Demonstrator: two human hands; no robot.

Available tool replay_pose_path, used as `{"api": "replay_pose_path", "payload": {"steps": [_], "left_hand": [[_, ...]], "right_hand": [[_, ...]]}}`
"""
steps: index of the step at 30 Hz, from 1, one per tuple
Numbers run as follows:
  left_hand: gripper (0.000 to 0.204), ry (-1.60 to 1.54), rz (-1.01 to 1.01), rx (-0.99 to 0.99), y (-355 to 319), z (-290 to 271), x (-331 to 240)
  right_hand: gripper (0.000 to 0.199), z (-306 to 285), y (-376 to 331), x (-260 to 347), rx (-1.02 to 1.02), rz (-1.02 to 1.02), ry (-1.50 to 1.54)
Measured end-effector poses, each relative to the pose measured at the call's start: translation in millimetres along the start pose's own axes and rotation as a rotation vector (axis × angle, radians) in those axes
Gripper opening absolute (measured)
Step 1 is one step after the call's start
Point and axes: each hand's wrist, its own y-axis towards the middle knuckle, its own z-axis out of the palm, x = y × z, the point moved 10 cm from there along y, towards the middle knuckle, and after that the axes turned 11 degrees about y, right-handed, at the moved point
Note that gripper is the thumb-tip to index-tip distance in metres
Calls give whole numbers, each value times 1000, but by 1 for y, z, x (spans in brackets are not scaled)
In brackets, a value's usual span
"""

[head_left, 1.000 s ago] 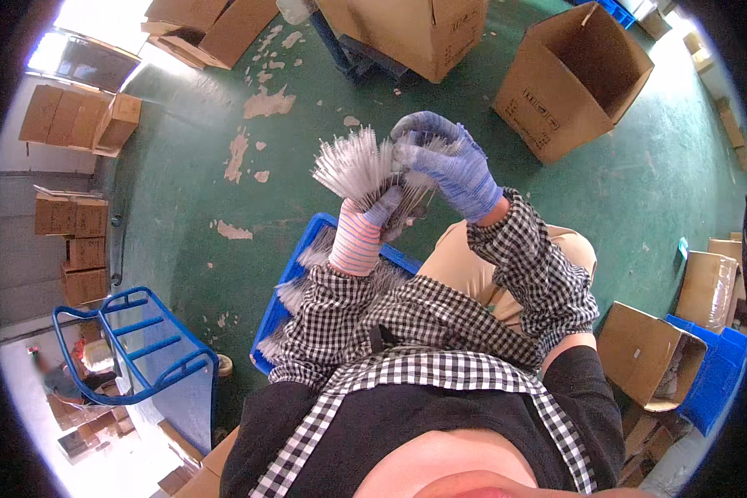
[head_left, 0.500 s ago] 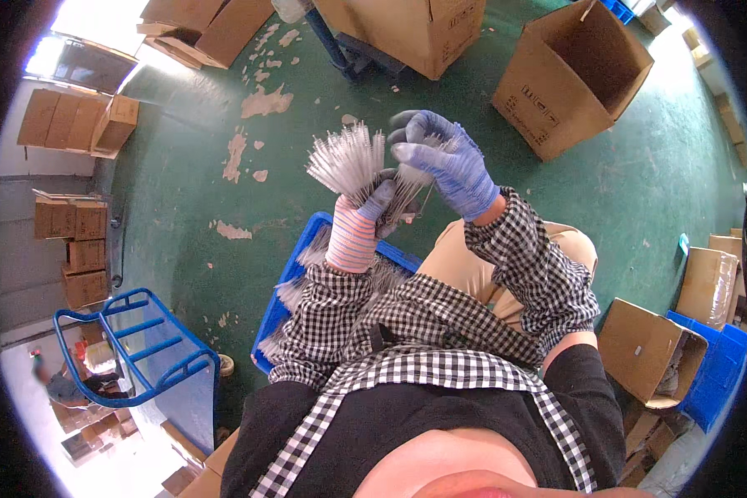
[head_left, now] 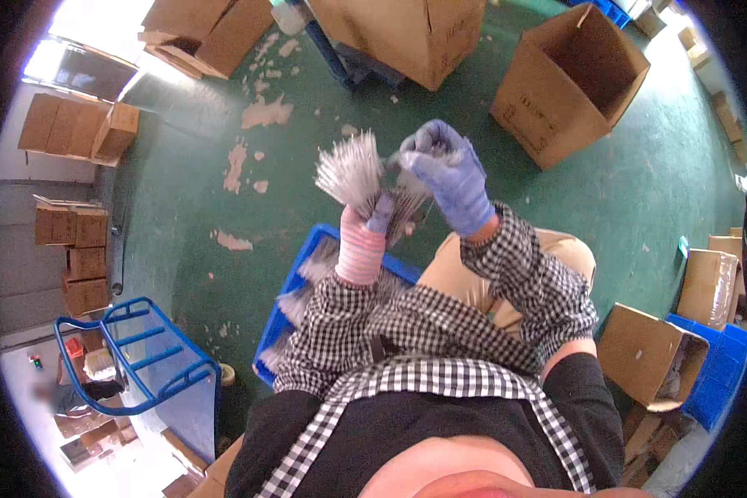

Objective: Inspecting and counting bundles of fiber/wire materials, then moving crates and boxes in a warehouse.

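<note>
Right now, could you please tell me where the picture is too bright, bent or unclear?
Head view: glare whitens the upper-left and lower-left edges, and shines on the green floor; head view: straight edges bend toward the black rim; head view: the bristle bundle in the left hand looks soft, its strands partly merging.

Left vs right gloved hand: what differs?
The left hand has a pink-striped wrist; the right hand is blue there. The left hand grips the wire-stemmed brushes by their stems; the right hand is curled, higher in view. Both are gloved, with checked sleeves.
</note>
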Motion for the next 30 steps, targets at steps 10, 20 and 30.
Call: {"api": "replay_pose_path", "payload": {"steps": [10, 20, 30], "left_hand": [[34, -25, -89, -20, -4, 2, 1], [38, 48, -47, -9, -6, -2, 4], [44, 41, 3, -56, -8, -7, 5]], "right_hand": [[41, 13, -2, 5, 71, 46, -78], [41, 19, -5, 3, 76, 91, -147], [24, 14, -3, 6, 24, 80, -174]]}}
